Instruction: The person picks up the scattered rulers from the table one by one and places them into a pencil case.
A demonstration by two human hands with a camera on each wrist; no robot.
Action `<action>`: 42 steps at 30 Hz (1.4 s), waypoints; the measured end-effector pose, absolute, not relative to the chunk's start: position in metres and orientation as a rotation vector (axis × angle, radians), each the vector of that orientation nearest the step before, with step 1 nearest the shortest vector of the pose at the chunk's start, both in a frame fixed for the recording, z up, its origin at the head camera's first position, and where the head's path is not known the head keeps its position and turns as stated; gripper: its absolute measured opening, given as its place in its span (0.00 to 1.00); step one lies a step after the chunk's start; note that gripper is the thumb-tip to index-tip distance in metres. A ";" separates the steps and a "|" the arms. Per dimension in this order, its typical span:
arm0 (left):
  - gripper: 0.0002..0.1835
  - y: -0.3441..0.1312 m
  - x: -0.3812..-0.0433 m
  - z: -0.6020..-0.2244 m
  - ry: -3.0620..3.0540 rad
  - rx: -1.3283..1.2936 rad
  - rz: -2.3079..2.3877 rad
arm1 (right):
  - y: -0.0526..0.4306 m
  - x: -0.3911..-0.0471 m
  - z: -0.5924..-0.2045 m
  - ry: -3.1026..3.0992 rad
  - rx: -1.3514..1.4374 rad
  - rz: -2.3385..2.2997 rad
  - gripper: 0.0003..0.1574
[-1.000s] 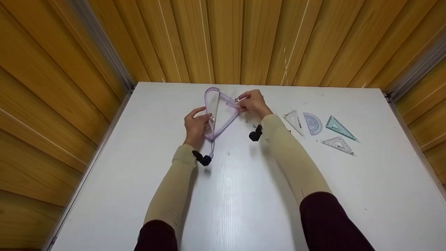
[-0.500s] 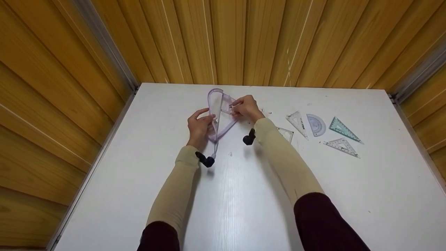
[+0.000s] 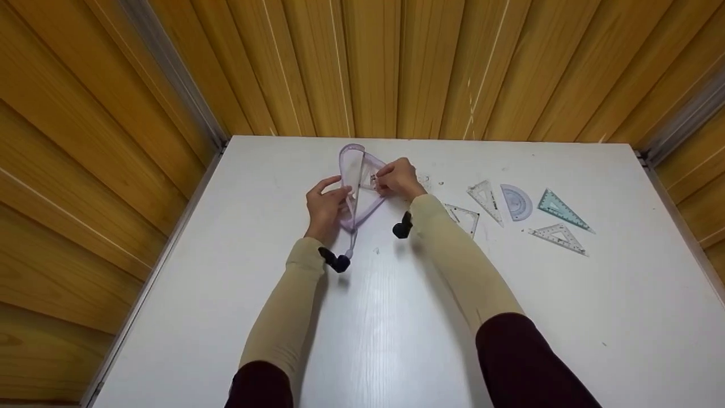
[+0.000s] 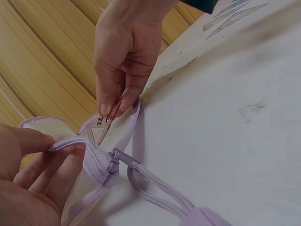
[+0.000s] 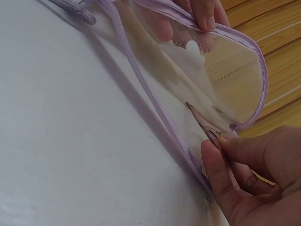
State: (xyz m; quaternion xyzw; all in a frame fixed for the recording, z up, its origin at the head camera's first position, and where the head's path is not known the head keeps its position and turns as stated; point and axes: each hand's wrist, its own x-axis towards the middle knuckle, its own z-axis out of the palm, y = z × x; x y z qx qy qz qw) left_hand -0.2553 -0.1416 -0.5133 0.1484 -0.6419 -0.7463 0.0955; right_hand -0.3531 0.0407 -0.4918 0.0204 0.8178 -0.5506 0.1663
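Observation:
A translucent mesh zip pouch [image 3: 352, 169] with lilac edging stands mouth apart near the table's back. My left hand [image 3: 325, 208] pinches one rim of it between thumb and fingers; the zip pull [image 4: 126, 159] and its cord hang beside that hand. Between thumb and fingertips, my right hand [image 3: 398, 177] holds a small clear set square [image 4: 97, 133] with dark markings. In the right wrist view, the set square [image 5: 203, 123] reaches in between the pouch's two lilac rims, seen nearly edge-on. My right fingers cover part of it.
Right of my right arm lie a clear set square [image 3: 485, 202], a protractor [image 3: 516, 203], a green set square [image 3: 564, 210] and another clear set square [image 3: 559, 238]. One more ruler piece [image 3: 468, 217] is partly under my right sleeve. A wooden-panelled wall [image 3: 368, 68] rises behind the table.
My right hand has moved left and slightly down, bringing the set square from the pouch's right edge into its mouth. The left hand keeps its pinch. The view has shifted slightly.

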 end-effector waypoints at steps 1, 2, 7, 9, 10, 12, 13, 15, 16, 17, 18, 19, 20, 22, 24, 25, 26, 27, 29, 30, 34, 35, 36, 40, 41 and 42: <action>0.19 -0.141 -0.256 -0.514 -1.907 0.446 -2.208 | 0.040 -0.353 -0.492 2.338 0.059 -1.563 0.10; 0.19 -0.141 -0.256 -0.514 -1.912 0.452 -2.206 | 0.040 -0.353 -0.493 2.351 0.052 -1.555 0.10; 0.20 -0.139 -0.256 -0.515 -1.918 0.465 -2.194 | 0.038 -0.352 -0.495 2.440 0.031 -1.483 0.09; 0.19 -0.140 -0.256 -0.515 -1.919 0.466 -2.185 | 0.036 -0.352 -0.495 2.479 0.024 -1.449 0.08; 0.19 -0.140 -0.256 -0.515 -1.914 0.464 -2.186 | 0.036 -0.352 -0.495 2.496 0.021 -1.435 0.08; 0.18 -0.140 -0.256 -0.514 -1.909 0.460 -2.189 | 0.034 -0.353 -0.495 2.536 0.011 -1.400 0.08; 0.18 -0.140 -0.256 -0.514 -1.903 0.457 -2.193 | 0.034 -0.353 -0.495 2.552 0.007 -1.384 0.08; 0.19 -0.140 -0.256 -0.514 -1.895 0.453 -2.202 | 0.032 -0.353 -0.495 2.565 0.004 -1.367 0.08; 0.19 -0.140 -0.256 -0.514 -1.895 0.450 -2.205 | 0.032 -0.353 -0.495 2.572 0.004 -1.357 0.08; 0.20 -0.140 -0.256 -0.514 -1.898 0.449 -2.204 | 0.032 -0.353 -0.495 2.577 0.004 -1.349 0.08; 0.20 -0.140 -0.256 -0.514 -1.901 0.448 -2.203 | 0.032 -0.352 -0.495 2.577 0.005 -1.347 0.07; 0.20 -0.140 -0.255 -0.514 -1.906 0.447 -2.200 | 0.031 -0.352 -0.495 2.574 0.007 -1.349 0.07; 0.21 -0.140 -0.255 -0.515 -1.912 0.447 -2.194 | 0.031 -0.352 -0.495 2.573 0.008 -1.350 0.07; 0.20 -0.140 -0.255 -0.514 -1.918 0.445 -2.189 | 0.031 -0.351 -0.495 2.581 -0.001 -1.353 0.07; 0.20 -0.139 -0.254 -0.514 -1.907 0.443 -2.200 | 0.032 -0.350 -0.495 2.592 -0.017 -1.359 0.07; 0.20 -0.139 -0.254 -0.514 -1.901 0.443 -2.205 | 0.032 -0.349 -0.494 2.594 -0.027 -1.365 0.07; 0.20 -0.139 -0.253 -0.513 -1.893 0.443 -2.212 | 0.032 -0.348 -0.494 2.594 -0.033 -1.371 0.07; 0.21 -0.139 -0.253 -0.513 -1.884 0.443 -2.221 | 0.033 -0.348 -0.493 2.596 -0.044 -1.373 0.07; 0.21 -0.139 -0.253 -0.513 -1.876 0.438 -2.232 | 0.034 -0.347 -0.492 2.604 -0.057 -1.370 0.07; 0.21 -0.139 -0.253 -0.513 -1.879 0.436 -2.231 | 0.034 -0.346 -0.492 2.606 -0.063 -1.367 0.07; 0.22 -0.139 -0.254 -0.513 -1.890 0.426 -2.229 | 0.035 -0.345 -0.490 2.650 -0.076 -1.318 0.09; 0.21 -0.139 -0.254 -0.513 -1.893 0.426 -2.229 | 0.035 -0.345 -0.490 2.656 -0.075 -1.307 0.10; 0.21 -0.139 -0.253 -0.513 -1.894 0.429 -2.227 | 0.035 -0.345 -0.489 2.661 -0.078 -1.300 0.11; 0.21 -0.139 -0.253 -0.513 -1.897 0.437 -2.220 | 0.035 -0.343 -0.488 2.669 -0.092 -1.284 0.12; 0.21 -0.139 -0.252 -0.513 -1.899 0.435 -2.215 | 0.035 -0.343 -0.487 2.669 -0.094 -1.283 0.12; 0.21 -0.139 -0.252 -0.513 -1.899 0.431 -2.209 | 0.036 -0.343 -0.487 2.669 -0.096 -1.283 0.12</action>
